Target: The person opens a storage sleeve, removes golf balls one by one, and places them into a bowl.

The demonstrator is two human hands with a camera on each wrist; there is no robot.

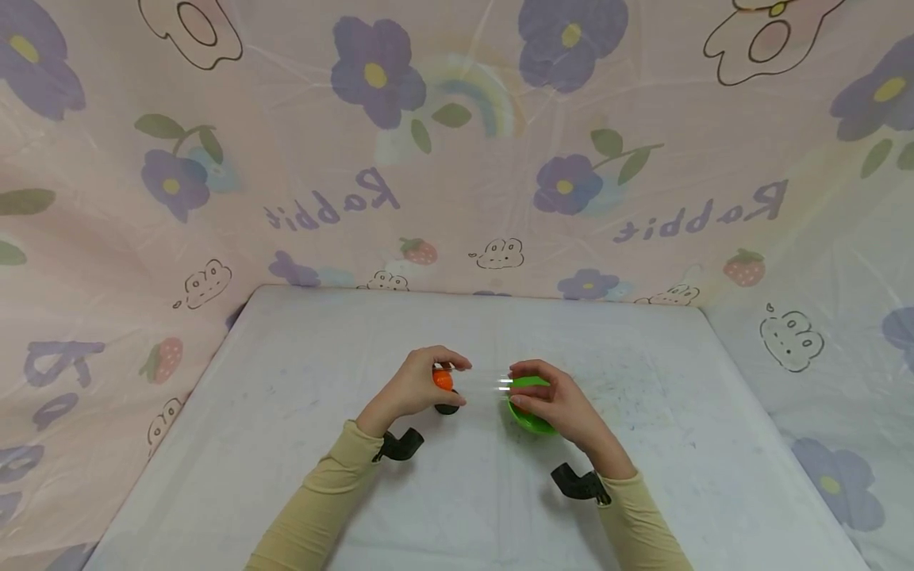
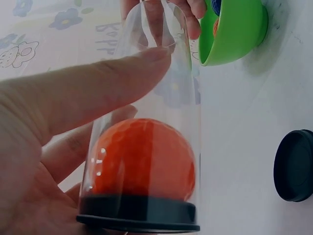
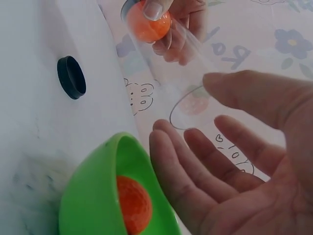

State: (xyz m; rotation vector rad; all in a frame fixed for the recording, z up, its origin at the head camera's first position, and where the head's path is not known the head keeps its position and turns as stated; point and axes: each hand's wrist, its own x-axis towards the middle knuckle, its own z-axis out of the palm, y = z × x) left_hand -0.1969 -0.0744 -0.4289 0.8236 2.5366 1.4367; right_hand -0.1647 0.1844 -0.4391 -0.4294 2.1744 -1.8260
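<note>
My left hand [image 1: 417,385] grips a clear plastic tube [image 2: 183,98], held level above the table. Inside the tube an orange golf ball [image 2: 142,161] lies against a black cap [image 2: 137,214] that closes the left end. My right hand [image 1: 560,400] is at the tube's uncapped end, its thumb and fingers spread apart, thumb tip right at the rim. No ball shows between those fingers. Below the right hand stands a green bowl [image 3: 90,200], holding another orange ball [image 3: 134,205] and a dark blue ball [image 2: 215,7], partly hidden by the bowl's wall.
A loose black lid [image 3: 71,77] lies on the white tabletop [image 1: 300,365] beneath the left hand, left of the bowl. Printed cloth [image 1: 464,182] with flowers and rabbits hangs behind the table and along both sides.
</note>
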